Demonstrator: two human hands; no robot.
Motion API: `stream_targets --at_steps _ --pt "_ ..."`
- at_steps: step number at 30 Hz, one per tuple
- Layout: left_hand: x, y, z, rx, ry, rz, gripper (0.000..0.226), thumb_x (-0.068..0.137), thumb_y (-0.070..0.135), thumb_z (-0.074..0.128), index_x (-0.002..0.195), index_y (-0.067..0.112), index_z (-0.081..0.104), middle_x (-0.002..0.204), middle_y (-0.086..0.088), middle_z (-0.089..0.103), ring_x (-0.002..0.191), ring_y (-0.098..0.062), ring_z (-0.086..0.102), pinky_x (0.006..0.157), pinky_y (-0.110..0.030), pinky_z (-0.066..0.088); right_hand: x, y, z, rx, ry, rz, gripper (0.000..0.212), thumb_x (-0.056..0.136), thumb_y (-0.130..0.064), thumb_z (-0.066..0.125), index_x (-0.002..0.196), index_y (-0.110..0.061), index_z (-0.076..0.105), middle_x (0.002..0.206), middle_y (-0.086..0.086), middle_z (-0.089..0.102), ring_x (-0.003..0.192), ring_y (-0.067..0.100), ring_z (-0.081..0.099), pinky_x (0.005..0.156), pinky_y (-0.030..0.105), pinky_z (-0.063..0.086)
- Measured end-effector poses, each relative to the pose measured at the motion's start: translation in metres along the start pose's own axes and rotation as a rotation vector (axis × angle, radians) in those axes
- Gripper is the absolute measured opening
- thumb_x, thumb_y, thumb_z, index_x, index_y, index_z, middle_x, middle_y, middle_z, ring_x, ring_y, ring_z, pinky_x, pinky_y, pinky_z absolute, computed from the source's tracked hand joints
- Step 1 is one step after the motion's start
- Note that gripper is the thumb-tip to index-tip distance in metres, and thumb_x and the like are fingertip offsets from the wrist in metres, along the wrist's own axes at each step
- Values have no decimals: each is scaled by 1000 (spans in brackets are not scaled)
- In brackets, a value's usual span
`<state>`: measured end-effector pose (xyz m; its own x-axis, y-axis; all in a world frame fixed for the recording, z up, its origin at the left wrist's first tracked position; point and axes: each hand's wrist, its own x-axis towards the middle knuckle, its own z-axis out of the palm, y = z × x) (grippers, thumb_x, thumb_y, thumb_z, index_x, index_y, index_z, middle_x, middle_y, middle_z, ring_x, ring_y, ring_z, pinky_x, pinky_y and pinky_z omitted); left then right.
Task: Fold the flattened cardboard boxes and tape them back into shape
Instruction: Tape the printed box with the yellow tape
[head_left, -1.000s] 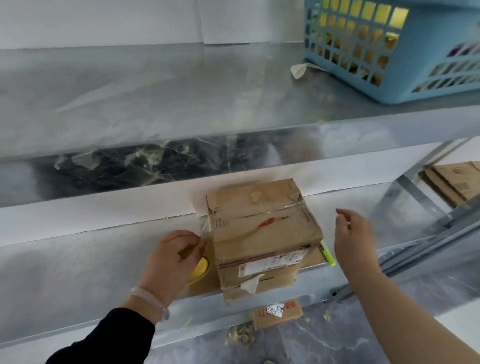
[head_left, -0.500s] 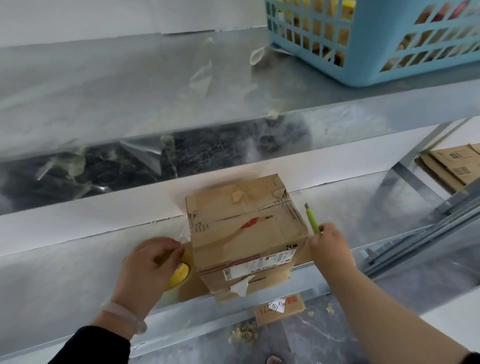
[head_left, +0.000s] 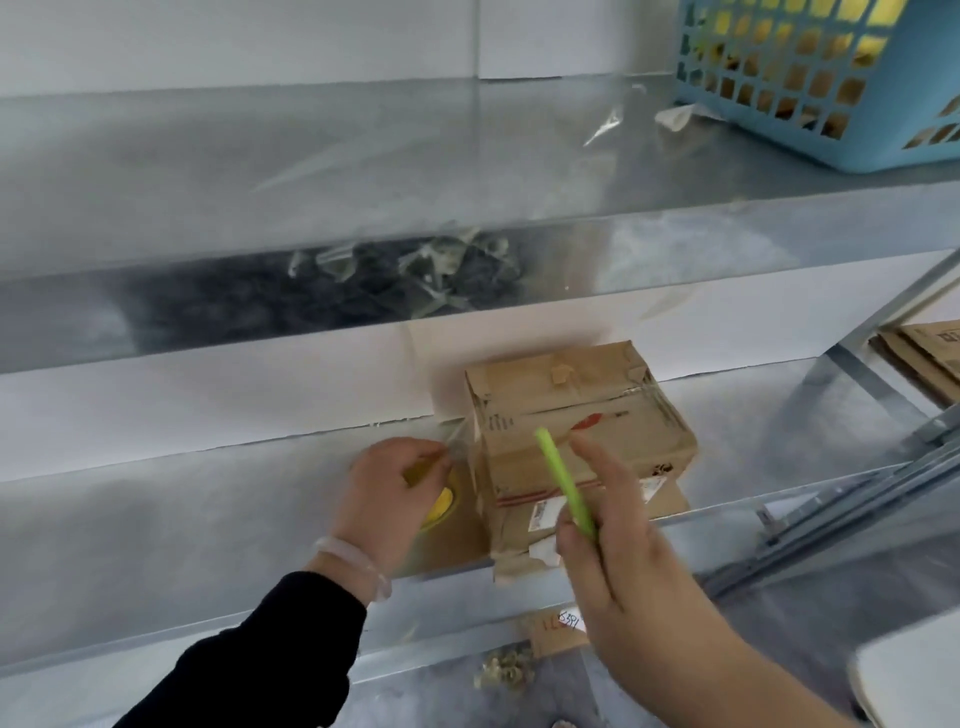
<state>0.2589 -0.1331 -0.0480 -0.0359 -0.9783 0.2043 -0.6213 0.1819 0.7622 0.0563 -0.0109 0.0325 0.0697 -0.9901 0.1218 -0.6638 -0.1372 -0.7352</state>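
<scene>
Brown cardboard box sits folded on the lower metal shelf. I have the left hand curled round the yellow tape roll just left of it, with a clear strip stretched to the box's side. The right hand pinches a green cutter in front of the box. I judge the cut lies close enough to nick the left hand, and slack tape could fold onto itself. A second ago the cutter lay on the shelf right of the box, and the right hand was open.
</scene>
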Motion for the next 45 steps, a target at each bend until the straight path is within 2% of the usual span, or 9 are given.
stream_targets --at_steps 3,5,9,12,25,31,37,41,45 --pt "1 -2 -1 31 -11 12 4 80 34 71 82 31 74 77 25 64 80 4 59 73 -13 41 10 -15 32 -130 -84 -30 44 98 -28 30 137 -40 15 104 -5 59 82 6 60 69 30 54" --pt "1 -3 -2 44 -25 -7 5 81 35 70 80 31 72 76 23 65 77 4 58 70 -9 38 22 -17 45 -231 -84 13 44 100 -23 30 142 -30 18 111 -1 57 90 21 60 77 34 54" --pt "0 -1 -3 13 -4 -48 6 77 40 70 73 38 67 73 24 63 76 8 57 66 -2 37 42 -16 59 -418 -127 92 63 98 -18 38 141 -46 3 72 -5 41 65 21 46 59 31 42" --pt "1 -2 -3 39 -18 -25 9 80 39 69 75 32 71 74 20 66 75 4 58 66 -5 37 51 -17 64 -525 -185 148 80 94 -17 41 144 -48 -14 65 -8 34 56 15 37 55 30 36" --pt "6 7 -1 28 17 76 6 78 29 73 74 25 73 76 12 68 75 0 55 70 -8 36 61 -16 69 -670 -351 301 97 91 -13 51 145 -50 -20 72 -2 28 75 22 41 61 37 39" --pt "5 8 0 38 -17 110 4 76 28 73 73 25 73 75 12 67 75 -3 60 70 -24 49 64 -14 71 -676 -330 278 97 91 -9 50 146 -46 -20 70 -3 33 71 20 43 58 36 39" --pt "4 6 -5 54 -18 126 4 76 27 74 72 26 72 74 15 66 76 -1 58 69 -5 39 65 -11 75 -646 -304 254 92 92 -11 46 146 -49 -18 68 -5 31 68 18 40 56 35 37" --pt "6 3 -9 48 5 38 3 77 29 73 74 27 73 78 16 67 80 -2 60 75 -20 48 62 -8 75 -619 -319 251 93 91 -13 48 143 -52 -19 68 -6 32 69 18 40 58 36 38" --pt "0 10 -7 37 -41 90 5 77 27 74 73 25 73 76 15 67 77 0 59 73 -19 48 64 -5 72 -626 -354 258 91 94 -16 49 146 -49 -18 92 2 56 84 25 52 65 37 40"
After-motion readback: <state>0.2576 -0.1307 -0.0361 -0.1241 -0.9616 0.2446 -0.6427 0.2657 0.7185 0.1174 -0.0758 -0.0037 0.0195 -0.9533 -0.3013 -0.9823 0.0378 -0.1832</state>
